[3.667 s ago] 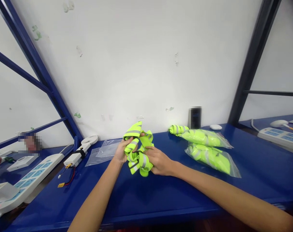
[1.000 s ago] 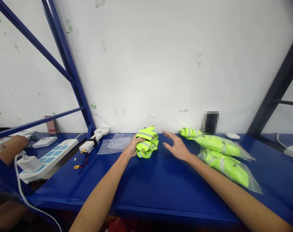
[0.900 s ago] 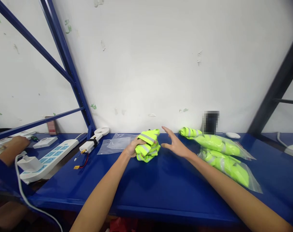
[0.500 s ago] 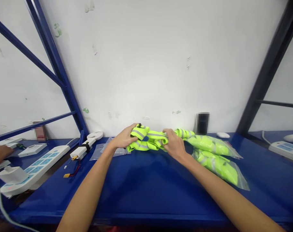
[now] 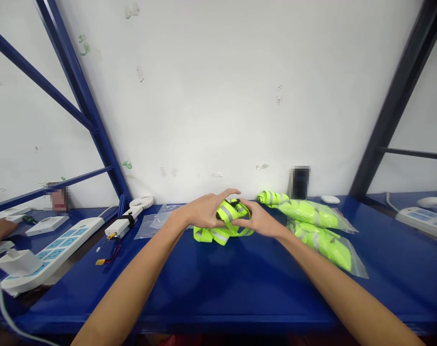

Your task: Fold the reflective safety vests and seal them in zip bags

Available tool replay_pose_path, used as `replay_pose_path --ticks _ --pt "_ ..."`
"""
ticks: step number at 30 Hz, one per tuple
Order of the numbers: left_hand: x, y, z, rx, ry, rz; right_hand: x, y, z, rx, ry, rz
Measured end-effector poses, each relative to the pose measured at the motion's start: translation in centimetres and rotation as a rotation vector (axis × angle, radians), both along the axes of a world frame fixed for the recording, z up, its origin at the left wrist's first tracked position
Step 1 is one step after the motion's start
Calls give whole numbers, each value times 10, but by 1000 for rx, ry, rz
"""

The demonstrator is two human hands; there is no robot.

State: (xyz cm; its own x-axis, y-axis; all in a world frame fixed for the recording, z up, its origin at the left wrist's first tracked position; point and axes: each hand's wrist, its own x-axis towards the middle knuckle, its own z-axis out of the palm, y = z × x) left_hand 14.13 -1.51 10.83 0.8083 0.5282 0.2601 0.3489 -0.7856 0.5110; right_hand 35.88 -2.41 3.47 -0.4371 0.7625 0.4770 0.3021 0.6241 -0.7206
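Observation:
Both hands grip a bunched neon-yellow reflective strap (image 5: 225, 211) with silver stripes and a black buckle near its top. My left hand (image 5: 206, 210) closes on its left side, the index finger stretched over the top. From the right, my right hand (image 5: 259, 218) pinches the bundle between thumb and fingers. Loose loops of the strap hang below my left hand onto the blue table (image 5: 218, 288). Behind my right hand lies a separate rolled reflective strap (image 5: 272, 197). Beside it are two clear bags of neon-yellow reflective material, an upper bag (image 5: 310, 214) and a lower bag (image 5: 322, 245).
Flat clear plastic bags (image 5: 149, 225) lie left of my hands. Further left are a white handheld fan (image 5: 141, 202), a white device with wires (image 5: 119, 225) and a power strip (image 5: 56, 254). At the left edge shows another person's hand (image 5: 0, 230). A dark upright object (image 5: 300, 183) stands against the wall.
My hands have come closer together, the left one moving right. The strap, stretched between them before, is now gathered into a bundle, with loops drooping at the lower left.

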Motion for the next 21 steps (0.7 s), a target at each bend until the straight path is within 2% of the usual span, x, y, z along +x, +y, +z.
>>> replay_pose_path --ticks 3,5,7,9,11,14,17,19,21 --pt "9 -8 -3 -21 -110 -14 -2 -3 3 -68 -44 57" --pt "14 -9 -3 18 -153 -29 0 -4 4 -49 -90 89" --pt "16 -8 -2 44 -157 -50 2 -4 4 70 -111 -10" --pt "16 -4 0 35 -130 -61 4 -2 3 212 -91 -190" --pt "14 0 3 -6 -86 -61 3 0 1 239 -67 -276" --pt "12 5 5 -64 -36 -57 -3 2 -4 34 5 -177" --pt "13 9 0 -57 -93 -41 -17 0 -12 -209 238 -17" --pt "16 13 -8 -94 -254 -33 -27 -2 -17 -326 471 91" --pt "20 19 -17 -245 -525 -28 -35 -4 -19 -431 665 167"
